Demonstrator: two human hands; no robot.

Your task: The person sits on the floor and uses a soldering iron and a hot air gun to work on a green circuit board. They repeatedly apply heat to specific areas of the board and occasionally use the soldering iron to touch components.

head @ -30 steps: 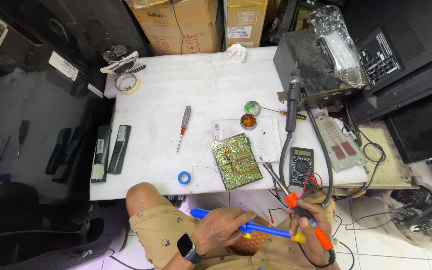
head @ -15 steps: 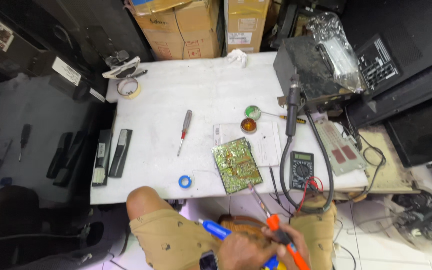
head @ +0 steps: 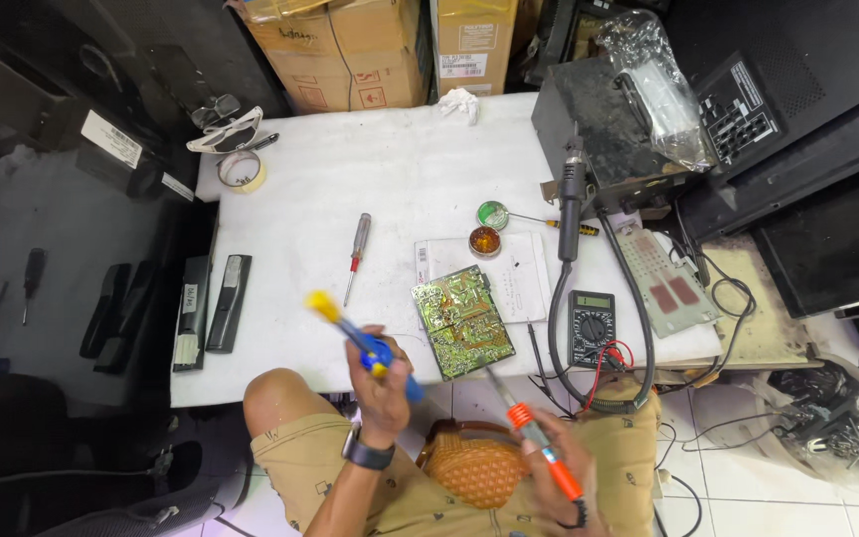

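So the left hand (head: 382,383) has come way up since half a second ago. Back then it was down at the bottom edge of the frame with the blue desoldering pump (head: 362,343) lying low across the lap; now it's wrapped around the pump's blue barrel and the thing is tilted up-left, yellow end hanging over the front edge of the white counter (head: 390,179), lower middle of the frame.

The right hand (head: 561,477) is closed around the orange-handled soldering iron (head: 534,438), bottom center-right. The iron runs diagonally up-left, and its metal tip sits right at the lower right corner of the green circuit board (head: 461,320); can't tell if it's actually touching. A half second ago both hands were bunched together low down, now they're apart, with the board between the two tools.

The board hasn't moved; it's lying near the front edge of the counter, partly on a sheet of white paper (head: 509,270). Just right of it is the black multimeter (head: 592,326) with its red and black leads. The red-handled screwdriver (head: 355,254) is left of the board, and two round tins (head: 489,227) sit just above the paper. Roll of tape (head: 241,171) is in the upper left of the counter.
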